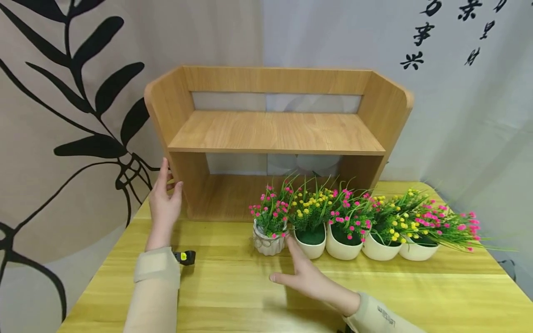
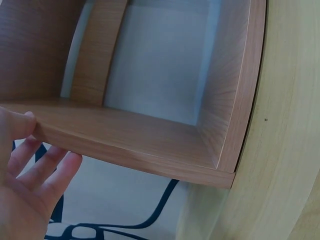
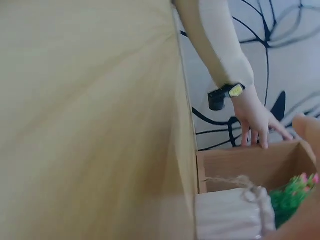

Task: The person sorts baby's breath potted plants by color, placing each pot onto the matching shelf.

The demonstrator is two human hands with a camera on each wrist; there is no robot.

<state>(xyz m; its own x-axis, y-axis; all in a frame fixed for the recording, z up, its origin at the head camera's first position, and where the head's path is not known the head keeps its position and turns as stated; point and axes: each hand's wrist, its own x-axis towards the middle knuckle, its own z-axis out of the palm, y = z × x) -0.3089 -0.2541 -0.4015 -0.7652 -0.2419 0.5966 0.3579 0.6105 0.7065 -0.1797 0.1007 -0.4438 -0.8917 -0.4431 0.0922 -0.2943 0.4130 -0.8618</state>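
Left hand (image 1: 164, 203), fingers straight, rests on the shelf (image 1: 275, 134) side at nine o'clock. Right hand (image 1: 306, 273), relaxed and holding nothing, reaches the leftmost pot (image 1: 268, 240). All five pots sit on the table (image 1: 233, 286); both shelf levels are bare.

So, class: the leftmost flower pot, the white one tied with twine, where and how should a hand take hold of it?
Probably by the body of the white pot, below the flowers, coming from its open left and front. A cream pot crowds its right side, and the stems spread wide above, so a top grasp would crush them.
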